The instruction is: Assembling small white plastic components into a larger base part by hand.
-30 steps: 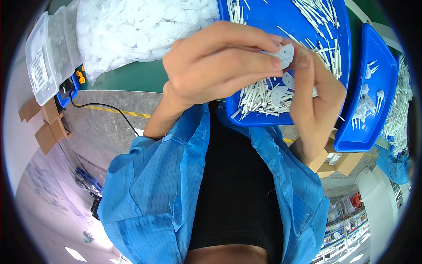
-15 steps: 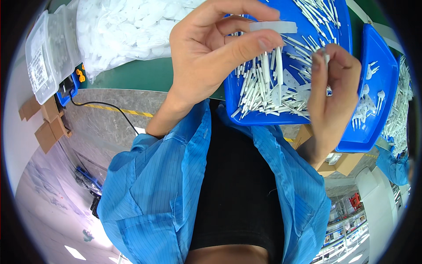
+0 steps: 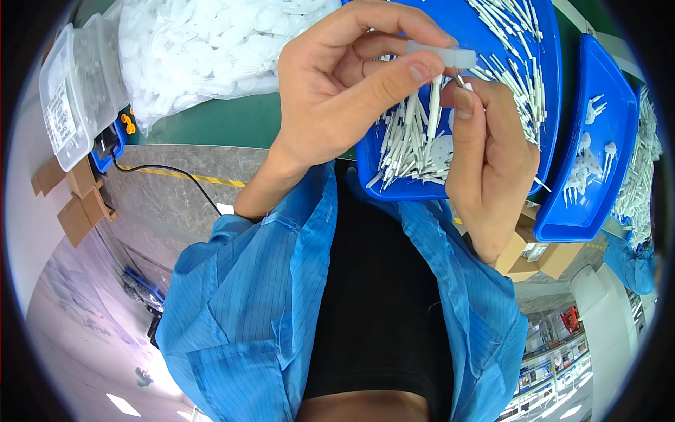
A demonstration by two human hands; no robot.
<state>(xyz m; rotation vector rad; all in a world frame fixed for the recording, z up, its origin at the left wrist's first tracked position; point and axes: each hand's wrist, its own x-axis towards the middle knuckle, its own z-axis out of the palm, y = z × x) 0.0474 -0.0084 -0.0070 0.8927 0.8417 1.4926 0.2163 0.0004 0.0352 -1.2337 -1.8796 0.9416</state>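
Observation:
My left hand point(image 3: 337, 95) pinches a translucent white plastic disc-like piece point(image 3: 460, 58) edge-on between thumb and fingers. White rods point(image 3: 434, 112) hang below that piece. Close under its right end, my right hand point(image 3: 496, 158) grips a thin white rod point(image 3: 541, 184) with a metal tip pointing up at the piece; whether the tip touches it, I cannot tell. Most of this rod is hidden in the fist. Beneath both hands stands a blue tray point(image 3: 553, 133) holding many loose white rods point(image 3: 404, 148) and a few flat white pieces.
A second blue tray point(image 3: 610, 77) on the right holds several white pieces with rods attached. More rods point(image 3: 636, 176) lie beyond it. At the back left are a clear bag of white plastic parts point(image 3: 211, 53) and a clear plastic bin point(image 3: 105, 77). A cardboard box point(image 3: 562, 257) sits lower right.
My right hand has moved left with its rod, from the tray's right side to just under the white piece. My left hand still holds that piece, nearly unmoved.

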